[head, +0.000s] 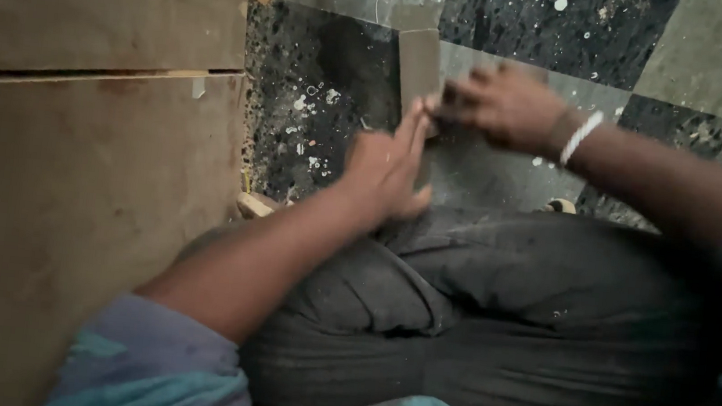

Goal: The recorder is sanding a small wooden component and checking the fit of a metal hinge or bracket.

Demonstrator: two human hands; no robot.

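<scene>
A flat grey rectangular block (419, 63), like a sharpening stone, lies on the dark speckled floor in front of my knees. My left hand (391, 166) rests with fingers stretched forward, the fingertips pressing at the block's near end. My right hand (503, 106), blurred by motion, is closed around something small at the same spot; what it grips is hidden by the fingers. A white band (581, 138) circles my right wrist. Both hands meet at the block's lower edge.
A large brown wooden board (78, 114) with a seam fills the left side. My dark trousers (500, 314) cover the lower middle. The floor (319, 93) shows white paint specks and grey tile patches. A wood scrap (255, 206) lies by the board's edge.
</scene>
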